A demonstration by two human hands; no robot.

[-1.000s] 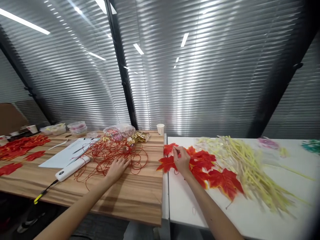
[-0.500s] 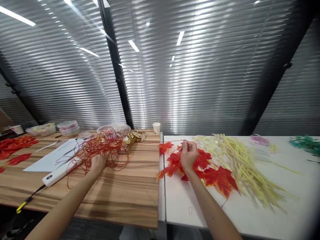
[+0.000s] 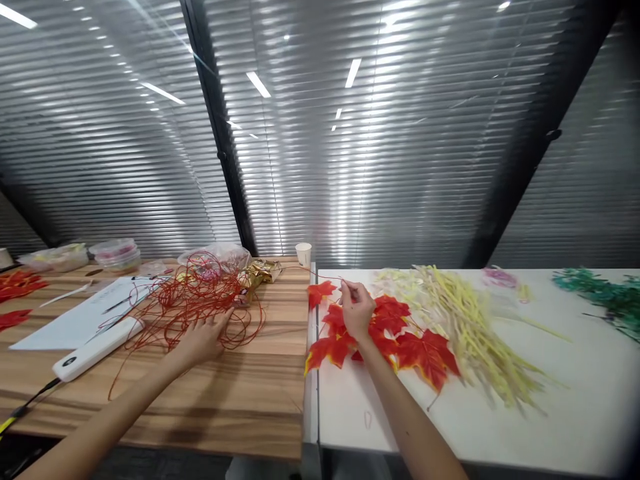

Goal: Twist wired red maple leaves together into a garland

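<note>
A large loose tangle of red string point(image 3: 187, 290) lies on the wooden table. My left hand point(image 3: 203, 340) rests at its front edge, palm down, fingers stretched out and spread against the loops. Over the white table my right hand point(image 3: 358, 312) pinches a strand of the string between thumb and finger. From that pinch the strand runs left, across the gap between the tables, toward the tangle. Below and around my right hand lie red maple leaves point(image 3: 430, 357) with yellow edges, partly hidden by my hand and forearm.
A white power strip point(image 3: 97, 350) and paper point(image 3: 75, 320) lie left of the tangle. Behind are gold wrappers point(image 3: 263, 272), a paper cup point(image 3: 303, 254) and plastic tubs point(image 3: 116, 255). Yellow strips point(image 3: 470, 333) and green tinsel point(image 3: 600, 293) lie on the right. Blinds point(image 3: 320, 133) stand behind.
My left hand's fingers have spread out on the near side of the tangle. My right hand still pinches the strand, which now sags more. The whole view has shifted slightly.
</note>
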